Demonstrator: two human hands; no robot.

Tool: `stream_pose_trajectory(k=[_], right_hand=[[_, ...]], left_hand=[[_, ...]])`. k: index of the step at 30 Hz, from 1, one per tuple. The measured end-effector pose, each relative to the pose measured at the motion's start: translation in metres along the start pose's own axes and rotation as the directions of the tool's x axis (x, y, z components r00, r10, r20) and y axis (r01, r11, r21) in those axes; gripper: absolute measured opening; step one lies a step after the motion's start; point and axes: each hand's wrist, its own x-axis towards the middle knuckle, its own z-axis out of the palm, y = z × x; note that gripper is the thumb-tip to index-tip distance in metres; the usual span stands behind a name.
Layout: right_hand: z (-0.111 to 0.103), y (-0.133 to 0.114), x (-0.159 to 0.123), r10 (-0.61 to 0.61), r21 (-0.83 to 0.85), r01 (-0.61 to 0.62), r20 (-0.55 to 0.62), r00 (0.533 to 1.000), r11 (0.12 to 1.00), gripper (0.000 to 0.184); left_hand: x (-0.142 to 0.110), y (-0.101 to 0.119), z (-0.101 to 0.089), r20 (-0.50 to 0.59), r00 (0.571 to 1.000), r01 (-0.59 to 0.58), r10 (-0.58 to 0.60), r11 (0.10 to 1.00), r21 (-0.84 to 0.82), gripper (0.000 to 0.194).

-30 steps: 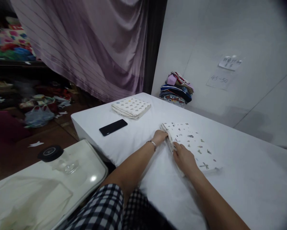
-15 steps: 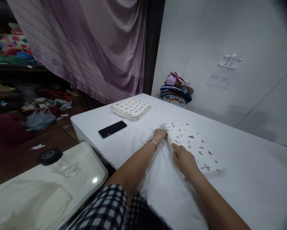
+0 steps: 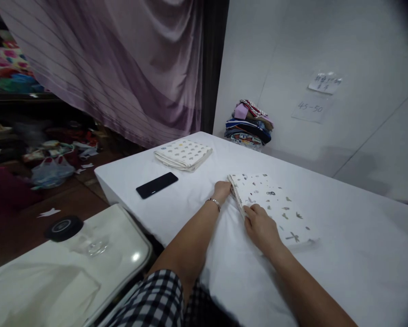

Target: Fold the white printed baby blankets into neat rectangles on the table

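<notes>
A folded white cloth [image 3: 275, 204] with small leaf and animal prints lies on the white-covered table [image 3: 353, 240]. My left hand [image 3: 222, 190], with a bracelet at the wrist, is closed on the cloth's far left corner; its fingertips are partly hidden by the folds. Along the near left edge, my right hand [image 3: 261, 225] grips the layered folds, thumb on top. Farther back on the same table rests a second folded cloth [image 3: 184, 154] with a grey heart-like pattern. A black phone [image 3: 157, 185] lies flat between that cloth and my left forearm.
A stack of folded fabrics [image 3: 248, 125] stands by the wall behind the table. At lower left, a cream surface [image 3: 122, 245] holds a clear jar with a black lid [image 3: 64, 228] and pale cloth. A purple curtain [image 3: 139, 68] hangs behind; bags [image 3: 52, 171] lie on the floor.
The view has shifted slightly. Both hands stay on the printed cloth, and its left edge looks a little flatter and more even.
</notes>
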Motion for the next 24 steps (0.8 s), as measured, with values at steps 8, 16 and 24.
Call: stream_pose_trajectory(k=[8, 16, 24], right_hand=[[-0.004, -0.003, 0.003, -0.010, -0.033, 0.012, 0.078, 0.997, 0.999, 0.026], [-0.003, -0.004, 0.003, -0.039, -0.048, 0.044, 0.099, 0.994, 0.998, 0.029], [-0.009, 0.004, 0.000, -0.029, 0.225, 0.013, 0.070, 0.997, 0.974, 0.022]], left_hand=[[0.006, 0.002, -0.002, 0.027, 0.997, -0.072, 0.069, 0.991, 0.116, 0.041], [0.016, -0.004, -0.002, -0.011, 0.972, -0.213, 0.233, 0.907, 0.364, 0.027], [0.016, -0.002, -0.004, -0.047, 0.973, -0.185, 0.227, 0.884, 0.428, 0.035]])
